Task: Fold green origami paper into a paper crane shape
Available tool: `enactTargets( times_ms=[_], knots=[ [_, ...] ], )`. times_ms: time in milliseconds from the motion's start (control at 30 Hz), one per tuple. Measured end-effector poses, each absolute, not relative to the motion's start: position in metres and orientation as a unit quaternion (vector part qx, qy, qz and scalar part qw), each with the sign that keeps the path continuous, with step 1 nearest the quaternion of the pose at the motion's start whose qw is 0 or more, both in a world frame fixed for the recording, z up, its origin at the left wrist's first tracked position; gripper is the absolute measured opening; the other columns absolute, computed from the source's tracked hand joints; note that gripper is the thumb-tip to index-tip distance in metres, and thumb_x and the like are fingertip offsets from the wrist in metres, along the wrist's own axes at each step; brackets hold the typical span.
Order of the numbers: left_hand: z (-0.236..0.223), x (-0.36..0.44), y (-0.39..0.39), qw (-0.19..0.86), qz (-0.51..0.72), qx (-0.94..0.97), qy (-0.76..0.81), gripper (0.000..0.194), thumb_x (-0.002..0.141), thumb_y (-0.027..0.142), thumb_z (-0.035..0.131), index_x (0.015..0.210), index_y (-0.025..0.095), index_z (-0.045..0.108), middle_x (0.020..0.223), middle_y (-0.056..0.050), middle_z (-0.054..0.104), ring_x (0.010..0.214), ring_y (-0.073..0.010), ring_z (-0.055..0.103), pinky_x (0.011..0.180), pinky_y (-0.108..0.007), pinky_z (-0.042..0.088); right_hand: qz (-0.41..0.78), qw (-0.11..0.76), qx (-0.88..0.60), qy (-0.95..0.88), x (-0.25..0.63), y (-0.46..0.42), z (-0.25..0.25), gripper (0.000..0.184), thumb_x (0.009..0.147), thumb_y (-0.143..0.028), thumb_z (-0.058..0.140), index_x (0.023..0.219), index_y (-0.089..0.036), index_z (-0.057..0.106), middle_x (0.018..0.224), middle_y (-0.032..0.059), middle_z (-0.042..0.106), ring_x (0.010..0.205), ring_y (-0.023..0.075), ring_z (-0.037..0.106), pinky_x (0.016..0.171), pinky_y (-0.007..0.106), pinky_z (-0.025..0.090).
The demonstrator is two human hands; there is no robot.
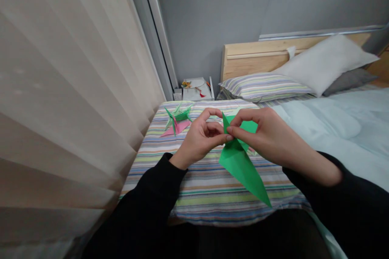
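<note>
Your left grip (200,137) and right grip (267,133) hover close together over the near part of the bed, black sleeves running back from both wrists. Both are closed in a pinch on a sheet of folded green paper (243,166): your right thumb and fingers hold its upper flap, and your left thumb presses in at the same edge, with the other fingers curled. The paper's long point hangs toward you and to the right, above a striped blanket (209,198). Farther off on that blanket, to the left of your hands, lies a spiky folded paper model in green and pink (178,120). A beige curtain (60,89) falls along the left side. On the right spreads a pale blue duvet (343,133). At the far end, a striped pillow (263,87), white pillow (323,64) and grey pillow (349,81) lean by a wooden headboard (258,56), with a white box (197,89) in the far left corner.
</note>
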State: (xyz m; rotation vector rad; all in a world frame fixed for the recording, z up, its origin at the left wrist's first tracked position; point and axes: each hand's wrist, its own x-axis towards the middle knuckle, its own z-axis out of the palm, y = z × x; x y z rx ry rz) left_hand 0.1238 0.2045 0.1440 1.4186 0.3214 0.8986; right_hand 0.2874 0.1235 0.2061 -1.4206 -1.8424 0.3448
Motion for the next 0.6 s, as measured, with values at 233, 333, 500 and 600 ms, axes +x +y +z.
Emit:
enactTargets(
  times_ms=[233, 333, 500, 600],
  knots=[
    [0.147, 0.122, 0.209, 0.622, 0.404, 0.655, 0.147, 0.029, 0.068, 0.029, 0.09, 0.08, 0.016, 0.066, 0.07, 0.002, 0.066, 0.061, -0.0091, 0.057, 0.056, -0.021, 0.044, 0.046, 0.426, -0.541, -0.724, 0.285, 0.123, 0.207, 0.014, 0.086, -0.024, 0.067, 0.072, -0.023, 0.069, 0.073, 0.0005, 0.073, 0.07, 0.0192, 0.067, 0.071, 0.033, 0.049],
    [0.144, 0.123, 0.213, 0.592, 0.454, 0.643, 0.171, 0.024, 0.072, 0.032, 0.086, 0.078, 0.016, 0.069, 0.07, 0.001, 0.066, 0.063, -0.0103, 0.059, 0.059, -0.022, 0.047, -0.028, 0.464, -0.537, -0.704, 0.289, 0.119, 0.204, 0.007, 0.087, -0.027, 0.068, 0.081, -0.022, 0.069, 0.085, 0.004, 0.073, 0.083, 0.0228, 0.068, 0.079, 0.037, 0.051],
    [0.141, 0.125, 0.217, 0.579, 0.524, 0.593, 0.196, 0.025, 0.073, 0.032, 0.084, 0.088, 0.017, 0.071, 0.087, -0.003, 0.073, 0.078, -0.0165, 0.069, 0.073, -0.03, 0.058, -0.029, 0.497, -0.639, -0.587, 0.314, 0.11, 0.183, 0.029, 0.083, -0.042, 0.074, 0.102, -0.022, 0.067, 0.097, 0.0085, 0.073, 0.09, 0.029, 0.069, 0.083, 0.046, 0.054],
    [0.14, 0.126, 0.219, 0.55, 0.563, 0.583, 0.2, 0.027, 0.071, 0.032, 0.086, 0.085, 0.017, 0.069, 0.088, -0.002, 0.071, 0.08, -0.0156, 0.069, 0.075, -0.03, 0.059, 0.094, 0.541, -0.646, -0.53, 0.325, 0.115, 0.163, 0.061, 0.069, -0.051, 0.086, 0.119, -0.022, 0.063, 0.115, 0.0143, 0.072, 0.106, 0.0363, 0.068, 0.083, 0.051, 0.057]
  ],
)
